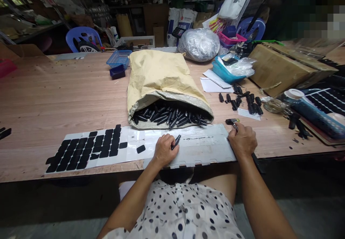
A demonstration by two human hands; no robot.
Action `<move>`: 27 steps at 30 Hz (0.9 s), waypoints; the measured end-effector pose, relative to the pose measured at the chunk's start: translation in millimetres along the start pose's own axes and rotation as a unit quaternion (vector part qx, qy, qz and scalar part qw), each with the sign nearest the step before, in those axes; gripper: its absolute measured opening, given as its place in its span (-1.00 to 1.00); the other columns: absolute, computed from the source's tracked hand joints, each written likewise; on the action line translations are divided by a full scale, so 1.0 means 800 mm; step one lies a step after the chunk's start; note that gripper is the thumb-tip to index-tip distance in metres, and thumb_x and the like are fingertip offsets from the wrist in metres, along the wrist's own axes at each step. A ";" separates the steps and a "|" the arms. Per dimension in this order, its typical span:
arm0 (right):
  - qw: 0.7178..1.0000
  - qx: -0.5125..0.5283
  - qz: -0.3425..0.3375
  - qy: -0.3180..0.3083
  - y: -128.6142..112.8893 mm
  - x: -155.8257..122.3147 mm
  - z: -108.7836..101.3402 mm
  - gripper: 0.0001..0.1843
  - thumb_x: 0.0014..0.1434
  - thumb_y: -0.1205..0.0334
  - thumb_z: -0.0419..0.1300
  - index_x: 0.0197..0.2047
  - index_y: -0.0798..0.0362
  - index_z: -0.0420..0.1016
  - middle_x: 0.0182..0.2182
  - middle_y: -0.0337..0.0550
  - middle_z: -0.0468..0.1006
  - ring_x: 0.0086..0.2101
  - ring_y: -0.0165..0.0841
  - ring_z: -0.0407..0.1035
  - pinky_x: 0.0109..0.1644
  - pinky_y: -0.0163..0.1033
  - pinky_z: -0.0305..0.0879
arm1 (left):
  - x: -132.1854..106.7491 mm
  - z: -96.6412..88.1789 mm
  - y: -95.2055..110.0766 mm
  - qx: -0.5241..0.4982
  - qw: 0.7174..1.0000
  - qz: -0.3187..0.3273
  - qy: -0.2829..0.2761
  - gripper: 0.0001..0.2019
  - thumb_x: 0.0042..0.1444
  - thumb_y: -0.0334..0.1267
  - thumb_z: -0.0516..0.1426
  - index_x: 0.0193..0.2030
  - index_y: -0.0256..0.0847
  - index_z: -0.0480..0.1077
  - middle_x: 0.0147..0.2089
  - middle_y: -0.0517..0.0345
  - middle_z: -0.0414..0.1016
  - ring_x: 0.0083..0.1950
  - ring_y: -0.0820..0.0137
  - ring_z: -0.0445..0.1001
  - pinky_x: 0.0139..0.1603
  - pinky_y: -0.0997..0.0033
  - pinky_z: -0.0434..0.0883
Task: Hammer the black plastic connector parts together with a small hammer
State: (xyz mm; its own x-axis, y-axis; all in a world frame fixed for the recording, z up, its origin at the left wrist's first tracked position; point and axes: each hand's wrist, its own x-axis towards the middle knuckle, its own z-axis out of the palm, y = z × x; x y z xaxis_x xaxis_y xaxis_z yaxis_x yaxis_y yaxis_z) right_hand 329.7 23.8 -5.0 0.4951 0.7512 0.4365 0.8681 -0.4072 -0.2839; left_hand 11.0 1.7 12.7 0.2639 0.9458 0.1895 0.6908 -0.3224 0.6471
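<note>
My left hand [164, 149] rests near the table's front edge, fingers closed round a small black pen-like part [176, 141]. My right hand [242, 140] is closed on a thin tool [235, 126] whose tip points toward a short black piece [231, 121] with a yellow end. Both hands lie on a white backing sheet [199, 145]. Just beyond them a tan paper sack [161, 81] lies open, spilling many black pen-like parts [172, 116]. To the left, a sheet of black rectangular pads [88, 149] lies flat, with one loose pad [140, 148].
A group of black parts [242, 101] lies right of the sack beside a cardboard box [283, 66], blue trays [223, 72] and a blue-capped tube [309, 109]. Blue baskets [118, 59], a plastic bag [199, 44] and plastic chairs [83, 38] sit at the back.
</note>
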 end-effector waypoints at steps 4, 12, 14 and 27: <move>1.000 0.002 0.002 -0.004 0.000 0.000 0.000 -0.63 0.22 0.28 0.11 0.03 0.13 0.61 -0.23 0.06 0.42 -0.27 -0.18 0.22 -0.29 -0.17 -0.02 | -0.001 0.000 0.000 0.010 1.000 0.007 0.009 -0.74 0.00 -0.41 0.14 -0.48 -0.10 0.08 -0.45 0.26 0.23 -0.35 0.34 0.29 -0.21 0.32 0.30; 1.000 0.000 -0.007 0.015 0.005 0.000 0.005 -0.65 0.18 0.30 0.16 0.00 0.10 0.62 -0.27 0.01 0.41 -0.28 -0.21 0.18 -0.29 -0.19 -0.02 | -0.001 0.003 -0.002 0.002 1.000 0.008 0.010 -0.74 0.00 -0.40 0.14 -0.48 -0.11 0.07 -0.45 0.26 0.22 -0.36 0.36 0.27 -0.22 0.34 0.27; 1.000 -0.006 -0.010 0.021 0.006 0.000 0.007 -0.65 0.18 0.30 0.15 0.00 0.11 0.63 -0.28 0.01 0.41 -0.28 -0.21 0.19 -0.29 -0.19 -0.03 | -0.001 0.004 -0.003 0.002 1.000 0.009 0.014 -0.74 0.00 -0.40 0.14 -0.48 -0.11 0.08 -0.45 0.26 0.23 -0.35 0.36 0.27 -0.22 0.34 0.27; 1.000 -0.002 -0.003 0.011 0.004 0.000 0.006 -0.64 0.20 0.30 0.15 0.01 0.11 0.63 -0.25 0.03 0.42 -0.28 -0.21 0.20 -0.28 -0.18 -0.03 | 0.000 0.003 -0.002 -0.006 1.000 0.005 0.007 -0.76 0.00 -0.40 0.13 -0.48 -0.11 0.10 -0.45 0.26 0.22 -0.35 0.35 0.25 -0.21 0.33 0.27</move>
State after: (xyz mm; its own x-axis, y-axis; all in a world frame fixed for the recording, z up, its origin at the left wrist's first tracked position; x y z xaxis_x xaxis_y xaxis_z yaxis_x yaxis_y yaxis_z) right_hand 332.6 24.6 -9.9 0.4908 0.7424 0.4560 0.8710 -0.4047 -0.2785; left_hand 11.4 1.9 10.1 0.2615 0.9428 0.2066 0.6798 -0.3319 0.6540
